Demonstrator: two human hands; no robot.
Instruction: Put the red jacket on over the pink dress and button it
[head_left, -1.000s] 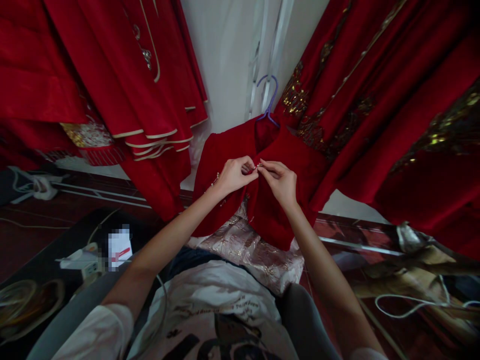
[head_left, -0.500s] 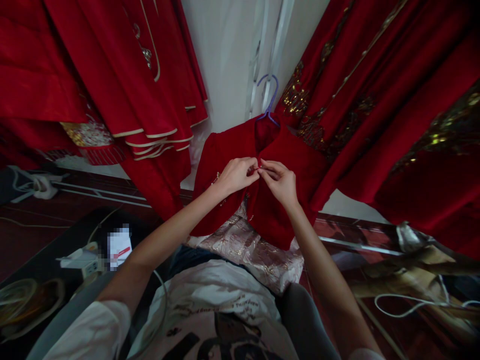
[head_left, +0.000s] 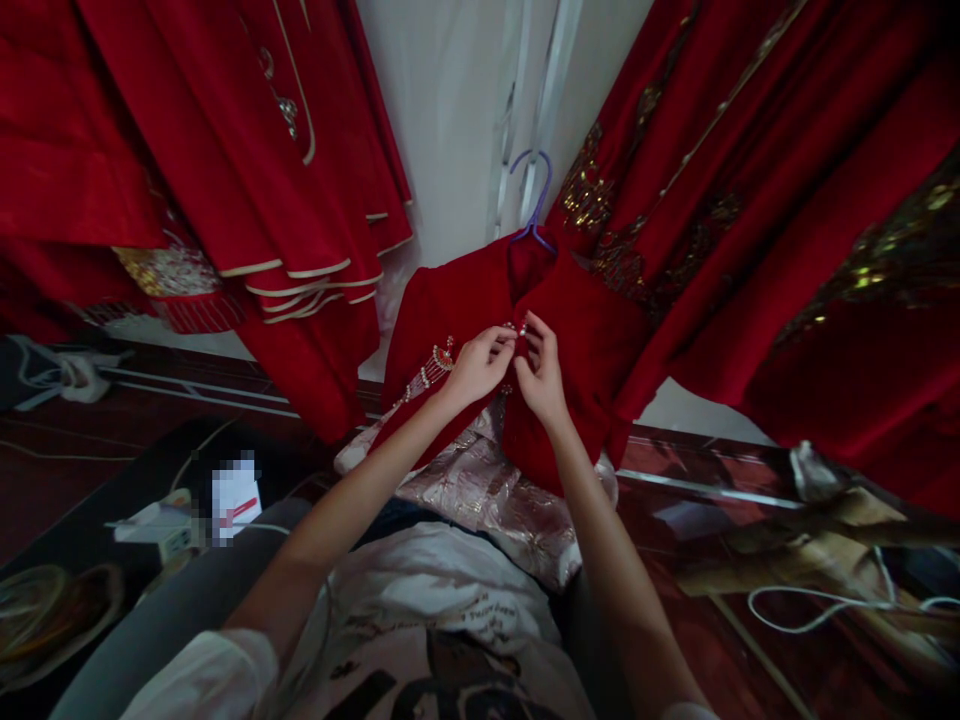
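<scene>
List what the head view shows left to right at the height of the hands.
Beaded tassel → left hand → right hand → red jacket, all under the purple hanger; both hands pinch a small fastening at the jacket's front.

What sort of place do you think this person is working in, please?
Probably a dress shop or tailor's workroom for ceremonial wear. Red robes with gold trim hang all around, a red jacket hangs on a purple hanger, and both hands, left and right, work at its beaded front fastening.

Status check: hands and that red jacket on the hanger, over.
Left hand and right hand both pinching the front of the red jacket on its purple hanger. Beaded tassel dangles beside the left hand.
</scene>
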